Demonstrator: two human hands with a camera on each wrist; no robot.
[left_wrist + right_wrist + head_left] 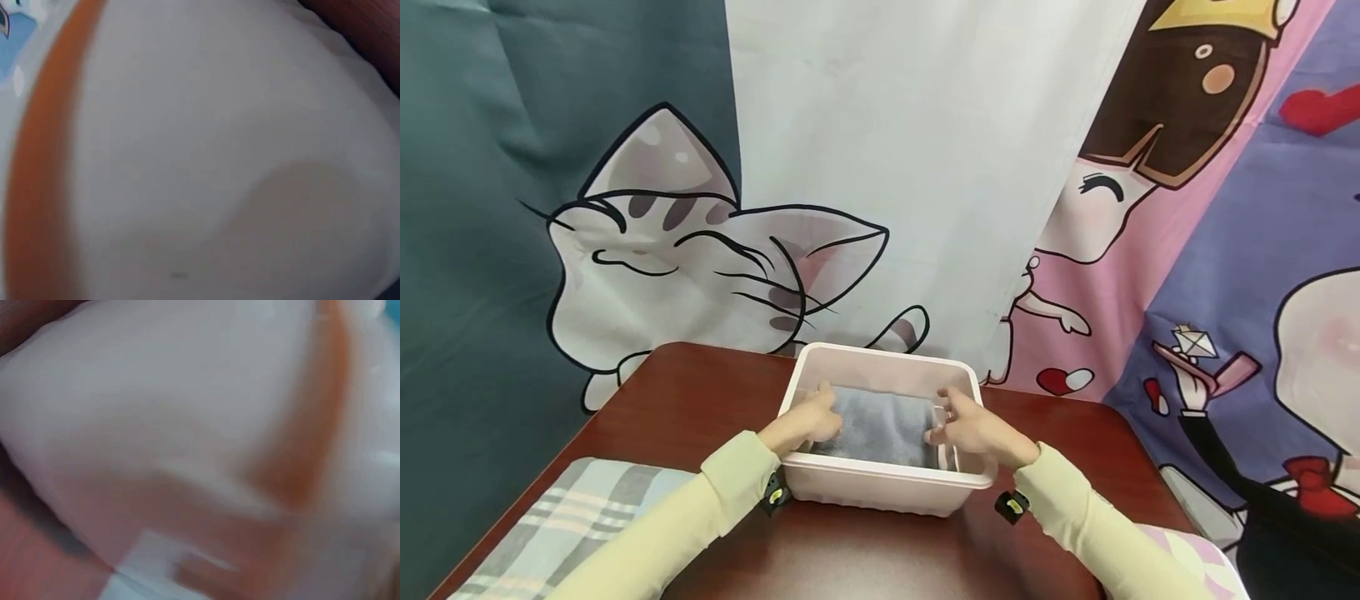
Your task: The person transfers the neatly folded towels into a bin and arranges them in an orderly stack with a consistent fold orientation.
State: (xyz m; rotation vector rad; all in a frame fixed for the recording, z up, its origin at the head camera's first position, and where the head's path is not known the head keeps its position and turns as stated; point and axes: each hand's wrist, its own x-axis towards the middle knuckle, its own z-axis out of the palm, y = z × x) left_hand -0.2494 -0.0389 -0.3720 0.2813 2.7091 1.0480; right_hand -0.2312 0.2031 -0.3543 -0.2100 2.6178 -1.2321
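A folded grey cloth [880, 425] lies inside a pale pink plastic bin [887, 483] on the table. My left hand [811, 417] reaches over the near left rim, its fingers at the cloth's left edge. From the right side my right hand [973, 425] reaches in with its fingers spread, the fingertips right at the cloth's right edge. White strips [951, 457] show beside the cloth under the right hand. Both wrist views are filled by the bin's pale outer wall [187, 125], blurred in the right wrist view; the fingertips are hidden there.
The bin stands on a dark red-brown table [700, 400]. A checked cloth [587, 508] lies at the table's left front, and a pink and white patterned cloth [1195, 558] at the right front. Behind the table hangs a cartoon-printed curtain [917, 167].
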